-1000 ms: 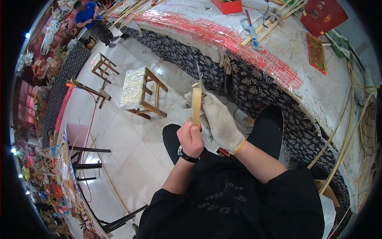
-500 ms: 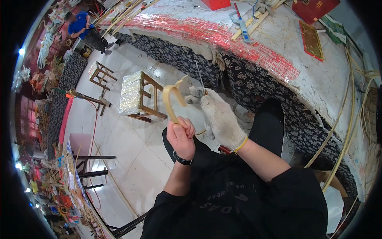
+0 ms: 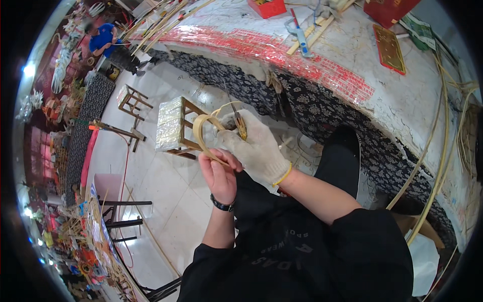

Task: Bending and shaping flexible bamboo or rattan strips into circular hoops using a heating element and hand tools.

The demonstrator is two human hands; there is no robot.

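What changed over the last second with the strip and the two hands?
The pale bamboo strip, upright and nearly straight a second ago, is now bent into a loop curling left. The bare left hand still pinches its lower end; the gloved right hand still grips the upper end and a small blade.

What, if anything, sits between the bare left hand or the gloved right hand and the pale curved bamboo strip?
Nothing visible does. The bare left hand pinches the lower end of the pale curved bamboo strip, and the white-gloved right hand grips its upper end along with a thin blade-like tool. Only the glove fabric separates that hand from it.
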